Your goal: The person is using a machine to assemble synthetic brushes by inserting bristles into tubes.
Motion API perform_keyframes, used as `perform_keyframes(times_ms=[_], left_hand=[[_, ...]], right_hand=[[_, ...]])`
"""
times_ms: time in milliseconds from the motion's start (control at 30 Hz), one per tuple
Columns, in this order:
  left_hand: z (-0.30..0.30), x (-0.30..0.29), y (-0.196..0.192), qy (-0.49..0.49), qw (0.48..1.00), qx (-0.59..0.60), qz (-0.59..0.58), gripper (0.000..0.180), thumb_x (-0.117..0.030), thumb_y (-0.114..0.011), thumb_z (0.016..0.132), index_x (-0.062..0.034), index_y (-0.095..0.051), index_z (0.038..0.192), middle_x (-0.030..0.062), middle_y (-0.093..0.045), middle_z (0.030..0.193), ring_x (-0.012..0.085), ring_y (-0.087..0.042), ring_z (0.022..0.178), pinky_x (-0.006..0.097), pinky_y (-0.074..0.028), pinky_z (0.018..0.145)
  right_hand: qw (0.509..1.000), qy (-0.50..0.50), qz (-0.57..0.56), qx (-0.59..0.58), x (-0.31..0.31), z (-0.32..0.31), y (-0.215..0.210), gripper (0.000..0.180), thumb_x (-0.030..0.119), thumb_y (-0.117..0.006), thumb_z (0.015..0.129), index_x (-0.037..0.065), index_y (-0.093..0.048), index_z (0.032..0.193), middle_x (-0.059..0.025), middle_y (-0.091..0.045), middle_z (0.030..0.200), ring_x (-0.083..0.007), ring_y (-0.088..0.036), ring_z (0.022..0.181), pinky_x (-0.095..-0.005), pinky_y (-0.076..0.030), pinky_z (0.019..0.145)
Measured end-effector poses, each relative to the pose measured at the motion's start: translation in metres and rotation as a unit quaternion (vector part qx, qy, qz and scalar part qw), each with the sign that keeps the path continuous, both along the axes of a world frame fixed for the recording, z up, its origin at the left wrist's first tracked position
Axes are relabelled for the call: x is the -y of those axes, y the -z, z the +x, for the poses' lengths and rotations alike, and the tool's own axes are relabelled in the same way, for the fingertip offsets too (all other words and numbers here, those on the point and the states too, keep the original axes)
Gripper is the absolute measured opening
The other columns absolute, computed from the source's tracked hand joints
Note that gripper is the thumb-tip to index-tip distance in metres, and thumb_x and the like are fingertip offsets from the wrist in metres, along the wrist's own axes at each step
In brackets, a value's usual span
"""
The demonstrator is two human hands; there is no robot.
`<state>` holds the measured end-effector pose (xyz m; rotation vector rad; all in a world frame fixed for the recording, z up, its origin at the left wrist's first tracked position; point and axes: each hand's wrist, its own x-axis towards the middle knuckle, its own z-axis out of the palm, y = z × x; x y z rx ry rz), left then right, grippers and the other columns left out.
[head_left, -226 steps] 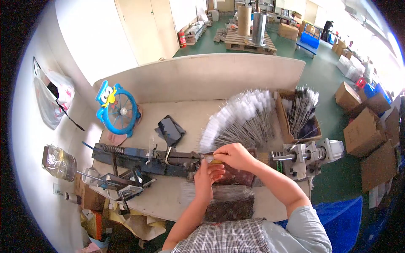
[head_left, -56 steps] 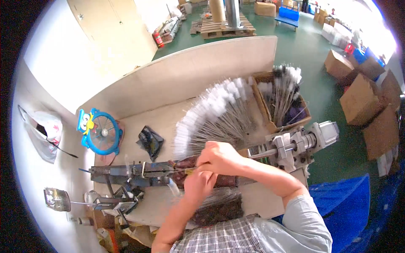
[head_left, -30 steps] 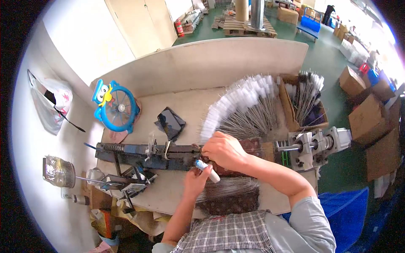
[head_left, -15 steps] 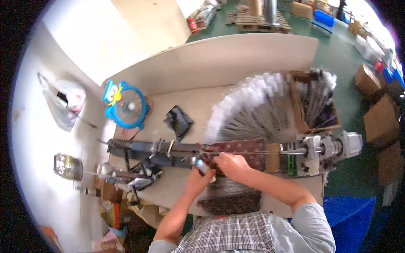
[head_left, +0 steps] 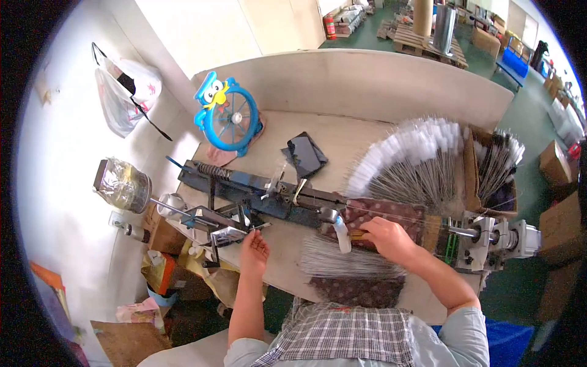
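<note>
My left hand (head_left: pixel 255 249) is beside a metal bracket assembly (head_left: pixel 223 231) at the table's near left. Its fingers are curled, thumb and forefinger pinched together; what they hold, if anything, is too small to name. My right hand (head_left: pixel 390 240) is closed on a slim yellow stick-like piece (head_left: pixel 357 235), over brown dotted cloth (head_left: pixel 400 215). Just left of it, a white bottle (head_left: pixel 342 237) leans by a round metal part (head_left: pixel 328 215) on the long dark rail (head_left: pixel 257 197). Thin metal wires (head_left: pixel 333 260) lie in a bundle in front of me.
White-tipped wire brushes (head_left: pixel 422 147) fan out at the back right, beside a cardboard box (head_left: pixel 472 174) of more. A motor unit (head_left: pixel 520 238) sits at the right end. A blue fan (head_left: pixel 229 122) and a black pouch (head_left: pixel 306 155) stand and lie behind the rail.
My left hand has left the bottle and moved left to the bracket assembly. My right hand stays near the cloth, the yellow piece now visible in it. The view has shifted.
</note>
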<state>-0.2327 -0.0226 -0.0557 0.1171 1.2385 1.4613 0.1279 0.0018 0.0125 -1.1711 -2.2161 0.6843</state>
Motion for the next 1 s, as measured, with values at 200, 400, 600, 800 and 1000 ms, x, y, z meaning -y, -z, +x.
perform_keyframes(times_ms=[200,400,600,800,1000], left_hand=[[0.013,-0.002,0.001,-0.043,0.998,0.054,0.009,0.014,-0.026,-0.066,0.081,-0.0128,-0.061,0.082,-0.0030,-0.055,0.073,0.0108,-0.051,0.067,0.026,-0.043,0.062],[0.118,0.014,-0.040,0.132,0.977,-0.111,0.123,0.014,-0.019,-0.061,0.085,-0.0051,-0.061,0.084,0.0006,-0.055,0.070,0.0096,-0.051,0.062,0.026,-0.043,0.062],[0.231,-0.011,-0.057,0.267,0.947,-0.034,0.177,0.013,-0.015,-0.056,0.090,-0.0021,-0.058,0.092,0.0041,-0.059,0.076,0.0114,-0.054,0.064,0.025,-0.044,0.060],[0.255,-0.019,-0.050,0.293,0.930,-0.085,0.203,0.015,-0.016,-0.056,0.091,-0.0018,-0.059,0.095,0.0012,-0.059,0.077,0.0064,-0.052,0.064,0.019,-0.041,0.058],[0.238,-0.020,-0.057,0.172,0.968,-0.096,0.158,0.013,-0.016,-0.054,0.091,-0.0039,-0.057,0.090,0.0011,-0.057,0.075,0.0092,-0.052,0.060,0.022,-0.041,0.053]], right_hand=[[1.000,-0.013,-0.009,0.014,0.007,0.015,-0.026,0.025,0.001,-0.060,0.074,0.003,-0.059,0.099,-0.0134,-0.058,0.088,-0.0320,-0.059,0.083,-0.0389,-0.049,0.072],[0.990,0.097,0.099,0.026,-0.004,0.038,-0.055,0.020,0.009,-0.064,0.074,0.004,-0.063,0.093,-0.0115,-0.062,0.083,-0.0288,-0.059,0.082,-0.0371,-0.049,0.071],[0.986,0.139,-0.046,-0.083,-0.007,0.048,-0.053,0.020,0.014,-0.064,0.077,0.001,-0.063,0.091,-0.0135,-0.065,0.084,-0.0298,-0.062,0.075,-0.0347,-0.049,0.070],[0.967,0.122,-0.137,-0.175,0.001,0.065,-0.054,0.019,0.008,-0.066,0.077,0.002,-0.065,0.095,-0.0070,-0.066,0.080,-0.0122,-0.060,0.071,-0.0268,-0.048,0.065],[0.990,0.072,0.104,-0.057,-0.013,0.057,-0.056,0.017,0.014,-0.067,0.073,0.005,-0.065,0.087,-0.0067,-0.063,0.078,-0.0243,-0.059,0.075,-0.0350,-0.048,0.069]])
